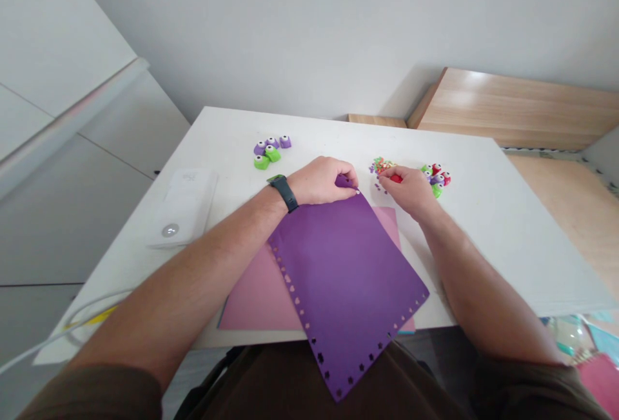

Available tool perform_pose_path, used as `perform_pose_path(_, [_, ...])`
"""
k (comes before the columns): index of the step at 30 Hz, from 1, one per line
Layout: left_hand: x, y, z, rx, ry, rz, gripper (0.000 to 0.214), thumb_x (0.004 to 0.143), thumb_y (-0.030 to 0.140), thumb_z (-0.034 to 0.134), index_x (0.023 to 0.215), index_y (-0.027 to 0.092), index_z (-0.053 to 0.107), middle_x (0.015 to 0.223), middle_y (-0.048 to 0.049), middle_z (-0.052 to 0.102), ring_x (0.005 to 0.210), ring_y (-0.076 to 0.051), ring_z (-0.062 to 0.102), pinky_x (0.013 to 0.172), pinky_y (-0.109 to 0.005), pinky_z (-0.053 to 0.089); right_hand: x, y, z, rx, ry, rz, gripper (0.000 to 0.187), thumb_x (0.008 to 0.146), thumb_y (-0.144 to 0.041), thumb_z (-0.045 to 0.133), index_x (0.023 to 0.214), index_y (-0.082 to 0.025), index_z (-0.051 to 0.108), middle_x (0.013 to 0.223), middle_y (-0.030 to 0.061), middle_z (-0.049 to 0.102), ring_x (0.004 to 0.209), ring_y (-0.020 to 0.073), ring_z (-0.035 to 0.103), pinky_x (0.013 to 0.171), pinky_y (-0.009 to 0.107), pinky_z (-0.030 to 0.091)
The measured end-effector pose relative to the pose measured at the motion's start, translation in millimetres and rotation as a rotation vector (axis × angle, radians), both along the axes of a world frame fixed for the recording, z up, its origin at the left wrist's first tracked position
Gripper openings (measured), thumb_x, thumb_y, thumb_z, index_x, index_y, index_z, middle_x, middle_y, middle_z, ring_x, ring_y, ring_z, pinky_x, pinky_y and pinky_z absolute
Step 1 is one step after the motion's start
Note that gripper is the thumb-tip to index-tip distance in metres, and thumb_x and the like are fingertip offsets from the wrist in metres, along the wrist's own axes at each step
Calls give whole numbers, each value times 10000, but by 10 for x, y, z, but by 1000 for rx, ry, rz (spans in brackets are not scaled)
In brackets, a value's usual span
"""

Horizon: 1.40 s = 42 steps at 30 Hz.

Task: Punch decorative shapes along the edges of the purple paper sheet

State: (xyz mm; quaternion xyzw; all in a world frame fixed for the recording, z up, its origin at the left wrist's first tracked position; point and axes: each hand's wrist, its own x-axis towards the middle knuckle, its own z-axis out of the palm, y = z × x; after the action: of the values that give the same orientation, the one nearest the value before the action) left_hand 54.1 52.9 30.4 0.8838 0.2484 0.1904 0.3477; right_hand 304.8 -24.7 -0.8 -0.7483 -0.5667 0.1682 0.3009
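Observation:
A purple sheet of paper or foam lies turned cornerwise, its lower corner hanging past the table's front edge. Small punched shapes run along its left and lower right edges. My left hand pinches the sheet near its top corner, which curls up by the fingers. To the right, my right hand is closed around a small red craft punch, mostly hidden by the fingers and apart from the sheet. Just beyond that hand is a pile of tiny colored cutouts, with a few purple bits scattered nearer.
Pink sheets lie under the purple one on the white table. Purple and green craft punches stand at the back left, more punches at the right. A white box and a cable are on the left.

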Motion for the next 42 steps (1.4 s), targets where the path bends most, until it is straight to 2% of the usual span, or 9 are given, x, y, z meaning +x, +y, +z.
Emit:
perform_pose_path(6, [-19, 33, -26, 12, 46, 14, 176, 859, 314, 725, 980, 212, 804, 993, -10, 828, 944, -189, 756, 840, -278, 531, 13, -7, 18, 3, -10, -64, 318, 861, -521, 729, 801, -210, 752, 655, 16, 649, 638, 180, 523, 613, 312, 347])
perform_pose_path(12, [-41, 66, -47, 33, 88, 43, 242, 879, 328, 707, 1069, 213, 801, 1071, -31, 823, 990, -205, 748, 886, -292, 536, -47, -5, 64, 71, 311, -44, 391, 860, -611, 709, 836, -223, 668, 642, -5, 563, 610, 163, 425, 561, 312, 292])
perform_pose_path(17, [-65, 92, -52, 42, 83, 71, 301, 893, 344, 689, 1147, 211, 780, 1111, -47, 805, 1007, -213, 730, 908, -300, 543, -205, -101, 197, -30, 573, 98, 224, 887, -434, 623, 992, -237, 648, 678, -27, 519, 604, 157, 415, 560, 309, 316])
perform_pose_path(19, [-73, 101, -54, 40, 89, 76, 312, 894, 340, 684, 1163, 207, 771, 1107, -49, 800, 988, -209, 725, 892, -296, 545, -264, -156, 228, -94, 611, 177, 244, 895, -346, 573, 1101, -233, 638, 681, -37, 518, 627, 162, 448, 589, 307, 354])
perform_pose_path(21, [-80, 107, -56, 39, 100, 80, 317, 891, 336, 682, 1168, 206, 766, 1103, -50, 797, 975, -208, 722, 888, -297, 546, -308, -197, 227, -120, 572, 245, 309, 901, -305, 572, 1196, -229, 618, 716, -38, 554, 678, 168, 504, 645, 309, 408])
perform_pose_path(24, [-83, 105, -52, 35, 103, 95, 313, 899, 339, 670, 1168, 205, 758, 1097, -51, 794, 969, -209, 721, 902, -307, 550, -334, -206, 172, -81, 479, 300, 354, 928, -344, 622, 1260, -221, 607, 847, -11, 638, 766, 173, 574, 722, 317, 469])
perform_pose_path(31, [-143, 35, 6, 0, 144, 159, 317, 943, 351, 624, 1206, 208, 728, 1167, -75, 791, 1045, -236, 733, 929, -339, 551, -288, -114, 56, -26, 436, 268, 405, 930, -470, 695, 1238, -211, 646, 880, 9, 654, 784, 174, 587, 683, 304, 469])
perform_pose_path(37, [-388, -71, -52, -39, 213, 291, 362, 913, 439, 675, 1192, 210, 699, 1115, -77, 796, 1028, -256, 741, 886, -349, 554, -256, -113, 10, -12, 435, 293, 437, 857, -430, 781, 1208, -204, 650, 910, 19, 677, 806, 176, 608, 727, 318, 489])
perform_pose_path(42, [-659, -219, -153, 2, 219, 367, 377, 913, 468, 661, 1192, 215, 671, 1178, -91, 772, 1065, -271, 719, 932, -376, 539, -195, -105, 42, -29, 251, 301, 377, 817, -308, 748, 1164, -203, 645, 948, 35, 723, 803, 189, 651, 769, 346, 512])
